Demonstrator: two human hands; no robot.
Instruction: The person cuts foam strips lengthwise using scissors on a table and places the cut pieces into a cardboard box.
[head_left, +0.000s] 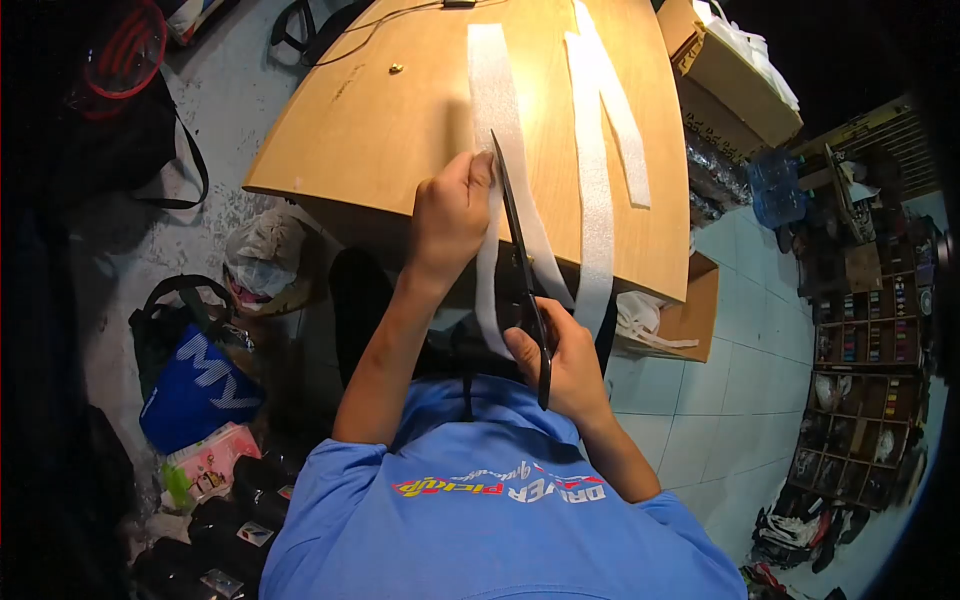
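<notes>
My left hand (452,218) is closed, thumb against fingers, on the edge of a white strip of soft, foam-like material (494,80) lying over the table. In my right hand (568,362) is a pair of long black scissors (517,232), blades pointing away from me along the strip. Their tip lies on the strip beside my left thumb. Below that point the material is split lengthwise: a narrow piece (487,290) hangs under my left hand, and a wider piece (538,235) runs right of the blades over the table edge. How far the blades are apart is unclear.
Two more white strips (593,180) lie to the right on the wooden table (400,130). A small brass-coloured object (396,68) and a dark cable (385,20) are farther back. Cardboard boxes (692,310) stand at the right; bags, including a blue one (195,390), sit on the left floor.
</notes>
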